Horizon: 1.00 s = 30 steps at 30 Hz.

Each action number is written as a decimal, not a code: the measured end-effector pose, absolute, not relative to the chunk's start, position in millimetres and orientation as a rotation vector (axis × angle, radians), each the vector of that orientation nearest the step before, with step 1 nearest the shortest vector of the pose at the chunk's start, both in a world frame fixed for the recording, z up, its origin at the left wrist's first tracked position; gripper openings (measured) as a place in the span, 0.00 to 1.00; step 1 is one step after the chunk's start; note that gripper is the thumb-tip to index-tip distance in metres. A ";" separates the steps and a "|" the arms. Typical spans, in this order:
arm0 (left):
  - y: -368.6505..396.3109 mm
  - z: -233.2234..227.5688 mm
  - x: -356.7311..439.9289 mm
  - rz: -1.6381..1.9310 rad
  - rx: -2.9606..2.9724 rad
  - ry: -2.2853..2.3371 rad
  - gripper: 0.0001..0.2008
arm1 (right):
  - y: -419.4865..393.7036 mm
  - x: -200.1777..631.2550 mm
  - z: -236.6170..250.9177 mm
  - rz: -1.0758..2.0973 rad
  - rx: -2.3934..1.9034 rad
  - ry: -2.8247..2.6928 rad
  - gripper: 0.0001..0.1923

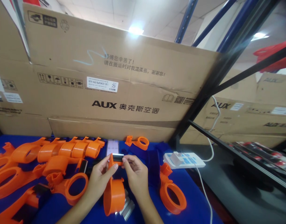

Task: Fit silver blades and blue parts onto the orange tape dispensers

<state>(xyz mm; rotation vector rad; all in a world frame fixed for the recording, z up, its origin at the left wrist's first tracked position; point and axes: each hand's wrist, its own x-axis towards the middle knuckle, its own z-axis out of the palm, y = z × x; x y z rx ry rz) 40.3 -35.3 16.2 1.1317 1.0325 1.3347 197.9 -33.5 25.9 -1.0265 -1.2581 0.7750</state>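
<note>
1. Left hand (103,171): thumb and fingers closed in a pinch on the upright neck of an orange plastic tape dispenser with a wide ring (117,196)
2. Right hand (135,171): thumb and fingertips pinched together at the outer end of the dispenser's black crosspiece (118,158); pale toothed edge along its top; no clear gap between digits and part
3. Held dispenser: between both hands, ring hanging downward, over a blue cloth-covered table (195,207)
4. Silver-coloured metal strips (127,207): on the cloth, partly hidden behind the ring
5. To the left: several similar orange dispensers (15,203), lying at mixed angles, some with dark fittings
6. To the right: one orange dispenser with a round ring (173,209), flat on the cloth, well apart from the right hand
7. White power strip (196,161): just beyond item 6, plug inserted, white cable attached
8. Phone with lit screen (112,145): just behind the held dispenser, digits displayed
9. Back edge: row of orange dispensers (78,150) on the left; a smaller-looking orange piece (136,143) right of the phone
10. Large brown cardboard sheet printed AUX (133,93): standing behind the table
</note>
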 end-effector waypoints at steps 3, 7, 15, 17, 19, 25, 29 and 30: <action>-35.4 17.4 40.2 1.310 1.096 0.998 0.25 | -35.0 200.5 25.9 0.694 -1.021 -1.341 0.12; -35.1 14.7 41.0 1.279 1.049 0.927 0.17 | -39.6 202.5 31.3 0.599 -0.994 -1.506 0.12; -27.2 4.2 35.9 1.249 0.882 0.971 0.15 | -38.2 210.9 44.9 0.763 -0.876 -1.611 0.10; -26.6 5.9 34.1 1.225 0.864 0.970 0.15 | -34.3 218.8 44.9 0.843 -0.875 -1.580 0.10; -25.7 9.4 32.1 1.238 0.839 0.975 0.15 | -29.3 228.1 42.5 0.798 -0.948 -1.474 0.12; -20.8 20.1 23.4 1.389 0.800 0.982 0.13 | -17.3 252.4 30.7 0.267 -1.393 -1.524 0.11; -19.8 19.4 23.7 1.375 0.780 0.975 0.14 | -20.9 258.1 24.7 0.192 -1.619 -1.874 0.06; -20.1 18.6 24.7 1.360 0.783 0.966 0.14 | -22.0 258.6 23.3 0.180 -1.689 -1.951 0.06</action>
